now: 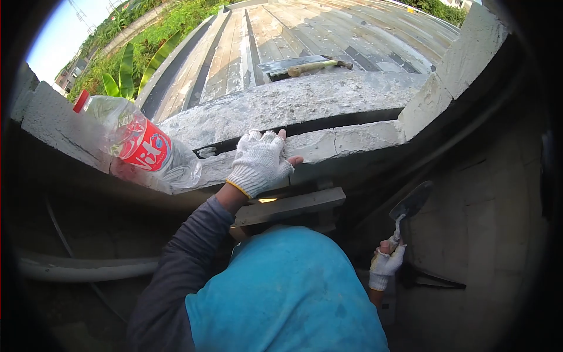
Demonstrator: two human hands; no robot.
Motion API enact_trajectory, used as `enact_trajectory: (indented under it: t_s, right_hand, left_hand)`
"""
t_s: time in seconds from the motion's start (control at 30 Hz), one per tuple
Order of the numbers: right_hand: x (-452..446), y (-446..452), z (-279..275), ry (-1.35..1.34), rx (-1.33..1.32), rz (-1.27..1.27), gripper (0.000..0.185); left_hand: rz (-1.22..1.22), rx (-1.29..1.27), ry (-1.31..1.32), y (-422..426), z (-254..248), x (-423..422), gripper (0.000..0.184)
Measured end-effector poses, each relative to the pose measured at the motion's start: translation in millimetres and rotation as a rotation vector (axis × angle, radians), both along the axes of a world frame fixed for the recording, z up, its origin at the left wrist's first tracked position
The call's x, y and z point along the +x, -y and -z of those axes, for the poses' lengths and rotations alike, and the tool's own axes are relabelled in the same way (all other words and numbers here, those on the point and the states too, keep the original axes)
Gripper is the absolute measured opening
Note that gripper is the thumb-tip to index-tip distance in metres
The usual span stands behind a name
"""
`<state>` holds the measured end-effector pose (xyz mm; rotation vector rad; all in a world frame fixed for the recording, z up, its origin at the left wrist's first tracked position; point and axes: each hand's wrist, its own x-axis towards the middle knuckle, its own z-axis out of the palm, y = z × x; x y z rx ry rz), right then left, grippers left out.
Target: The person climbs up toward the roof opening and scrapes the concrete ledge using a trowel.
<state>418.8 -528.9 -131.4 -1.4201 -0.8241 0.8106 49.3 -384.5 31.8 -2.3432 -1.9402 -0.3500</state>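
My left hand [260,162], in a white knitted glove with bare fingertips, rests palm down on the rough concrete ledge [346,139]. Its fingers lie over the ledge beside a dark gap, and the thumb points right; nothing shows in its grip. Low on the right, my right hand [386,265], gloved the same way, is closed around the handle of a trowel [411,202]. The trowel's grey blade points up and to the right, apart from the wall. To the left of my left hand, a large clear plastic bottle [143,144] with a red label and red cap leans on the ledge.
Beyond the ledge, a hammer [319,67] with a pale handle lies by a flat grey board on the ribbed metal roof [229,58]. Block edges [448,88] rise at the right. Below the ledge are a wooden beam [293,206] and a pale pipe [88,268].
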Motion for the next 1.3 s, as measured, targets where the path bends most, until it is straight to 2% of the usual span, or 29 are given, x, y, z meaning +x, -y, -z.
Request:
enact_trajectory:
  t_s: [0.13,0.2,0.27,0.33,0.47,0.6,0.77,0.87,1.03,1.17,1.3]
  right_hand:
    - [6.4,2.4,5.0,0.05,-0.015,-0.028,0.049]
    - [4.8,0.7,-8.1,0.042,-0.043,-0.084,0.049]
    - [-8.6,-15.7,-68.0,0.299,-0.028,-0.232,0.049]
    - [-18.2,-42.0,-111.2,0.607,0.102,-0.31,0.05]
    - [-40.4,-111.5,-194.4,0.915,0.124,-0.444,0.049]
    - [-58.9,-190.1,-213.9,1.245,0.119,-0.493,0.046]
    - [-95.0,-247.6,-238.1,1.349,-0.22,-0.637,0.046]
    - [-99.3,-257.0,-234.7,1.37,-0.138,-0.699,0.046]
    - [-101.4,-261.4,-223.6,1.337,-0.166,-0.726,0.045]
    - [-97.1,-266.0,-226.5,1.228,-0.08,-0.652,0.041]
    - [-106.0,-258.7,-221.4,1.33,-0.096,-0.705,0.041]
  left_hand:
    - [-0.037,0.092,0.177,1.3,7.7,-4.7,0.064]
    - [-0.04,0.361,0.032,13.6,12.5,-8.4,0.059]
    - [-0.058,0.288,0.107,21.4,18.0,-16.4,0.059]
    - [-0.075,0.449,0.023,24.8,25.7,-24.7,0.06]
    - [-0.12,0.472,0.051,18.1,39.6,-28.7,0.064]
    - [-0.046,0.464,0.106,17.9,39.5,-28.7,0.067]
    - [-0.106,0.461,0.139,17.9,40.5,-28.8,0.071]
    - [-0.082,0.432,0.151,17.0,38.3,-28.7,0.074]
    - [-0.086,0.346,0.157,15.9,35.0,-26.8,0.078]
    - [-0.082,0.302,0.144,14.9,36.3,-27.6,0.083]
    - [-0.078,0.297,0.135,13.3,34.7,-28.5,0.085]
